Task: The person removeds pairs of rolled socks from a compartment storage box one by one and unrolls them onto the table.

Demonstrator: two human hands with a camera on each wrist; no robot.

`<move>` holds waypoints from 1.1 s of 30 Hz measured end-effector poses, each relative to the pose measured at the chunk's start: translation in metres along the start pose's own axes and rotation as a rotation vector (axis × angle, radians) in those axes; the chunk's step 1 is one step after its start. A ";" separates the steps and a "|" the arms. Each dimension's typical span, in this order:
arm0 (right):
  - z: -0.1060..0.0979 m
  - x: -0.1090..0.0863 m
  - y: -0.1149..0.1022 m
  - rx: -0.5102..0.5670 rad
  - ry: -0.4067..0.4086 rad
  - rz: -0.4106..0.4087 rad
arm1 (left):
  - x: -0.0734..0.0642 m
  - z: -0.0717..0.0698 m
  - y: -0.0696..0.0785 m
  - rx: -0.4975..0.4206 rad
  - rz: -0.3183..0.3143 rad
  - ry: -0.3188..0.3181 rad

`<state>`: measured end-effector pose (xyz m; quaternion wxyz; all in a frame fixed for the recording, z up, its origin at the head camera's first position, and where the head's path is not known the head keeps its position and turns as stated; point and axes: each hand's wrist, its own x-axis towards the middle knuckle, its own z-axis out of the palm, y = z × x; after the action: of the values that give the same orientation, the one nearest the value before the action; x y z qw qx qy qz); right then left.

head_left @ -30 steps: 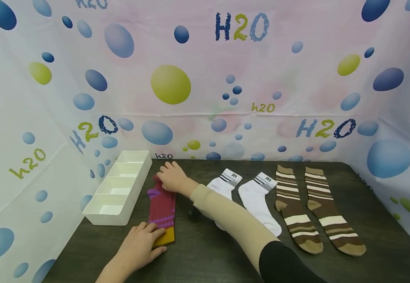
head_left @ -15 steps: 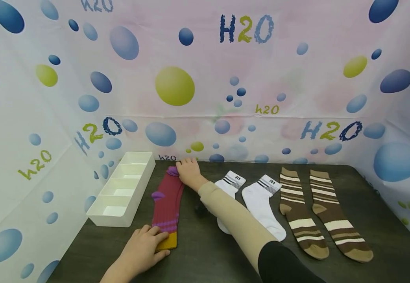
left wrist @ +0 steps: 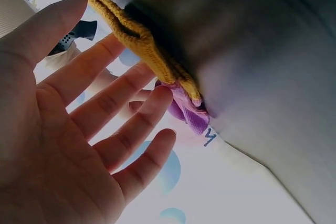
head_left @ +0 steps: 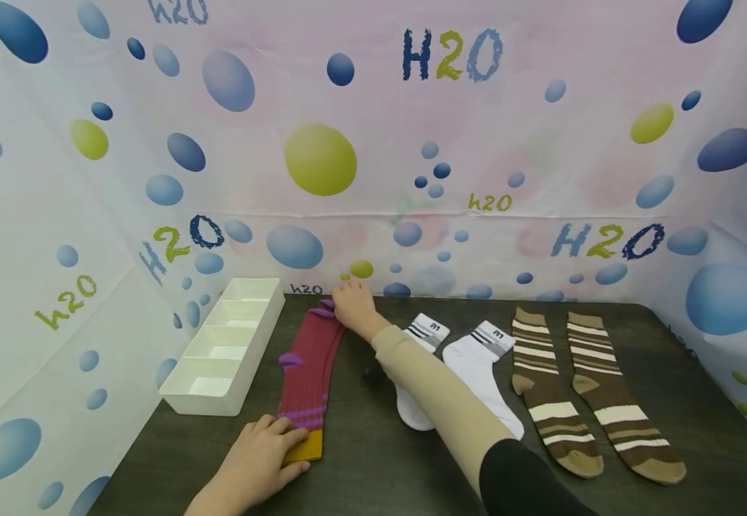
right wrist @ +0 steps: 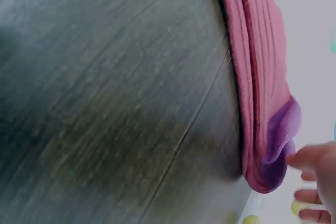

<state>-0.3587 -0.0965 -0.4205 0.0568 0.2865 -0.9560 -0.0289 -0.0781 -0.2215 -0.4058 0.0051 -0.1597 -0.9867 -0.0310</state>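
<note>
A pair of raspberry-red socks [head_left: 309,351] with purple heels and toes and mustard cuffs lies stacked lengthwise on the dark table. My left hand [head_left: 259,455] rests at the cuff end. In the left wrist view its spread fingers [left wrist: 107,100] reach the mustard cuff [left wrist: 142,38], the thumb by the cuff's edge. At the far end, my right hand [head_left: 355,307] is beside the toes. The right wrist view shows one fingertip right at the purple toe [right wrist: 283,129], with the other fingers apart from the fabric.
A white four-slot organizer box [head_left: 231,351] stands left of the red socks. White ankle socks [head_left: 477,365], one partly behind my right forearm, and brown striped socks [head_left: 612,387] lie to the right. A bubble-print curtain [head_left: 373,143] rises behind the table [head_left: 373,473].
My right hand has drawn the toe end of the red socks away and rightward, straightening them and uncovering the purple toes. My left hand has stayed at the cuffs.
</note>
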 end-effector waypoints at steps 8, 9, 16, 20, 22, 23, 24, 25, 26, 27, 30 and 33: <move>0.003 -0.006 -0.006 -0.055 0.153 -0.412 | 0.001 0.000 0.000 0.013 -0.007 0.016; 0.004 -0.007 -0.008 -0.065 0.152 -0.445 | 0.001 0.000 0.001 0.013 -0.009 0.016; 0.010 -0.008 -0.012 -0.124 -0.013 -0.468 | 0.001 0.002 0.004 0.017 -0.043 0.014; 0.013 -0.008 -0.006 -0.150 -0.141 -0.366 | 0.001 0.004 0.007 0.036 -0.068 0.014; 0.015 -0.008 0.000 -0.126 -0.203 -0.320 | 0.000 0.005 0.008 0.058 -0.088 0.019; 0.016 -0.008 0.002 -0.105 -0.230 -0.301 | 0.000 0.005 0.008 0.070 -0.099 0.024; 0.017 -0.008 0.005 -0.080 -0.253 -0.283 | 0.000 0.006 0.008 0.087 -0.113 0.032; 0.017 -0.009 0.008 -0.058 -0.273 -0.268 | -0.001 0.006 0.008 0.112 -0.125 0.044; 0.018 -0.009 0.010 -0.041 -0.287 -0.255 | 0.000 0.006 0.008 0.135 -0.139 0.056; 0.018 -0.010 0.013 -0.023 -0.298 -0.244 | 0.000 0.006 0.008 0.154 -0.155 0.069; 0.016 -0.012 0.019 0.006 -0.309 -0.228 | 0.003 0.005 0.005 0.190 -0.205 0.097; 0.014 -0.015 0.026 0.025 -0.307 -0.220 | 0.008 0.004 0.001 0.203 -0.245 0.124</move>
<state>-0.3619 -0.0662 -0.4333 -0.0971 0.3821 -0.9166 -0.0663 -0.0856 -0.2179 -0.4093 0.0781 -0.0345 -0.9946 0.0586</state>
